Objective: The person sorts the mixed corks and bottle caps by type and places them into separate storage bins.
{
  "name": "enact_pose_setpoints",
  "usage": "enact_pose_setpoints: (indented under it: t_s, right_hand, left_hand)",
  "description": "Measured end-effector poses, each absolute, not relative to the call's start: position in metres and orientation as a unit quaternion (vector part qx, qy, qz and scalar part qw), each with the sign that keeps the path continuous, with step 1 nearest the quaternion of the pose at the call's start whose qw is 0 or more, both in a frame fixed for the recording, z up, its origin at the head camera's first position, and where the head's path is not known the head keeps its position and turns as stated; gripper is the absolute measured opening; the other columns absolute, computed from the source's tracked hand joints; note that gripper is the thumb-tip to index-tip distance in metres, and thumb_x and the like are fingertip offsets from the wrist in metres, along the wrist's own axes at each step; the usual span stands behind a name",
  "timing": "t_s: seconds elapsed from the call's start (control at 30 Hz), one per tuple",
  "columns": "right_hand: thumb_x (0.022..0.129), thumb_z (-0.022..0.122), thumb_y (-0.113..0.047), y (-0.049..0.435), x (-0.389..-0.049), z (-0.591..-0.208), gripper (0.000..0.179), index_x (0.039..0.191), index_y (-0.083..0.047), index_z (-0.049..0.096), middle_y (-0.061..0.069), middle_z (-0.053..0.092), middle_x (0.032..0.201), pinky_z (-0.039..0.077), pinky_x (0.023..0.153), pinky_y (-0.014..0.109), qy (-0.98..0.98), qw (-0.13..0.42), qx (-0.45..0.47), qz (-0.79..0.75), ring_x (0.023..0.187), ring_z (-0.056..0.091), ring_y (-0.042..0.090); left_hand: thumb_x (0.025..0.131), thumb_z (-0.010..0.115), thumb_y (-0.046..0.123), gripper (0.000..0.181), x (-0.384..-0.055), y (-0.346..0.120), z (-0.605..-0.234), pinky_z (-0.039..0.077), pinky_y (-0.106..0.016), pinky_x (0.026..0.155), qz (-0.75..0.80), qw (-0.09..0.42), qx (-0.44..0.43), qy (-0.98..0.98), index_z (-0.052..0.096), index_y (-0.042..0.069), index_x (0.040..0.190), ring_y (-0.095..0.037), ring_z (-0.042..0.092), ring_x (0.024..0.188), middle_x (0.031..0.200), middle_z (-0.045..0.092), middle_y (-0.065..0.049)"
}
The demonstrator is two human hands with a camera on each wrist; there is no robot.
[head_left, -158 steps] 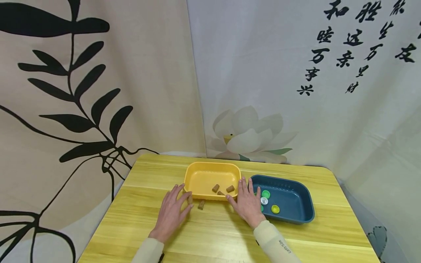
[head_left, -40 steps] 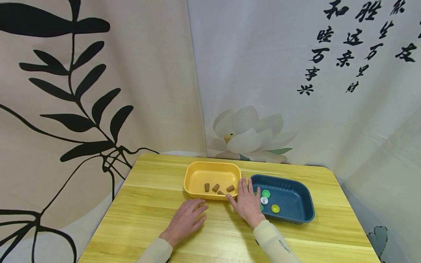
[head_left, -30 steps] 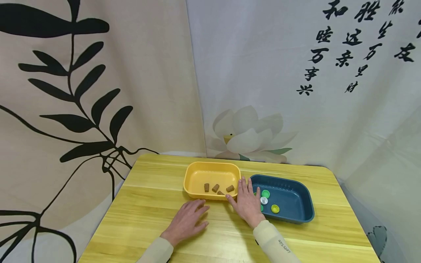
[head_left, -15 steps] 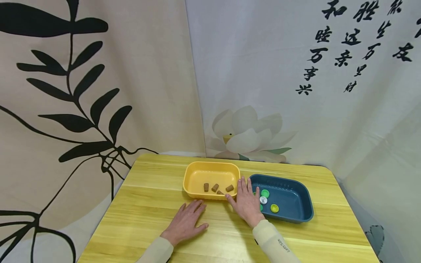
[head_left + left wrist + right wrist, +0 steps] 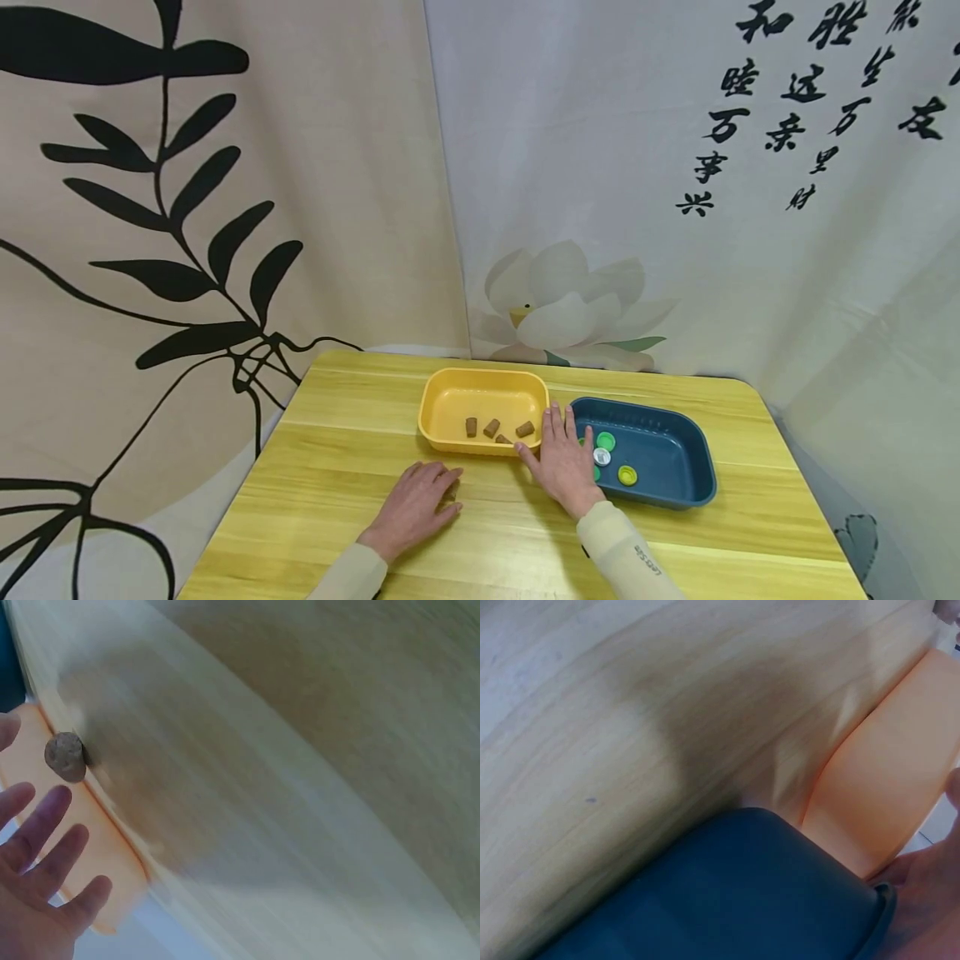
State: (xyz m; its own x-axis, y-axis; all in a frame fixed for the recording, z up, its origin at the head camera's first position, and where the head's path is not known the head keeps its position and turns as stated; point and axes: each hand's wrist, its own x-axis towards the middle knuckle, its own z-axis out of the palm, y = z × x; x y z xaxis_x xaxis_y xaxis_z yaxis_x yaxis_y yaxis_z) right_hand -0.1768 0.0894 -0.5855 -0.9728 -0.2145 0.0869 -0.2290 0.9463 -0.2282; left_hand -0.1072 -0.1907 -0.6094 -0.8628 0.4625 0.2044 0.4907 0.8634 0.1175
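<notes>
My left hand [image 5: 412,510] is low over the wooden table, in front of the yellow tray [image 5: 480,390]. Its fingers are spread and slightly bent. A brown cork [image 5: 65,756] stands on the table by the tray's near wall; in the left wrist view it shows apart from the thumb and fingertips, and in the head view the hand partly covers it. Several more corks [image 5: 491,428] lie in the yellow tray. My right hand [image 5: 564,468] lies with straight fingers at the tray's right end, its thumb at the near rim, overlapping the dark blue tray [image 5: 667,454].
Several bottle caps lie in the left part of the blue tray: a yellow cap [image 5: 627,476], a white cap [image 5: 602,457] and green ones [image 5: 606,442], some partly hidden by the right hand. A printed curtain [image 5: 360,167] hangs behind the table's [image 5: 360,400] far edge.
Since the oldest frame, a cork has been added at the left in the yellow tray. The left hand moved right and nearer, then slightly back left, revealing part of a cork. The right hand has stayed put.
</notes>
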Motion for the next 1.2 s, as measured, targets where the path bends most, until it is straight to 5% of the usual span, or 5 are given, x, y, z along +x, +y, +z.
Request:
enact_pose_setpoints:
  t_s: [0.27,0.43,0.73,1.2]
  right_hand:
    - [0.102,0.047,-0.066,0.089,-0.177,-0.586,0.091,0.159,0.003,0.033,0.018,0.025,0.169,0.020,0.118,0.072,-0.986,0.029,0.111,0.123,0.156,0.017,0.041]
    - [0.102,0.047,-0.066,0.089,-0.177,-0.586,0.091,0.159,0.003,0.033,0.018,0.024,0.169,0.019,0.118,0.072,-0.985,0.028,0.111,0.125,0.156,0.018,0.041]
    - [0.102,0.047,-0.066,0.090,-0.177,-0.586,0.091,0.159,0.003,0.033,0.019,0.026,0.169,0.019,0.118,0.072,-0.985,0.030,0.111,0.126,0.156,0.018,0.041]
    - [0.102,0.046,-0.066,0.090,-0.176,-0.585,0.090,0.159,0.003,0.033,0.019,0.025,0.169,0.020,0.118,0.072,-0.985,0.030,0.113,0.125,0.156,0.019,0.041]
  left_hand:
    - [0.089,0.074,0.058,0.073,-0.109,-0.195,-0.610,0.040,-0.066,0.109,-0.109,0.032,-0.219,-0.969,0.059,0.011,0.143,-0.037,0.052,0.134,0.140,0.058,-0.014]
    - [0.092,0.072,0.056,0.067,-0.109,-0.196,-0.612,0.036,-0.071,0.110,-0.111,0.006,-0.212,-0.971,0.061,0.014,0.143,-0.043,0.045,0.140,0.145,0.055,-0.016]
    - [0.095,0.073,0.034,0.033,-0.107,-0.197,-0.615,0.041,-0.068,0.108,-0.089,0.059,-0.236,-0.966,0.071,0.017,0.123,-0.042,0.051,0.135,0.141,0.059,-0.014]
    - [0.092,0.075,0.034,0.037,-0.097,-0.202,-0.600,0.040,-0.063,0.111,-0.132,0.127,-0.223,-0.957,0.072,0.016,0.125,-0.036,0.051,0.138,0.145,0.059,-0.013]
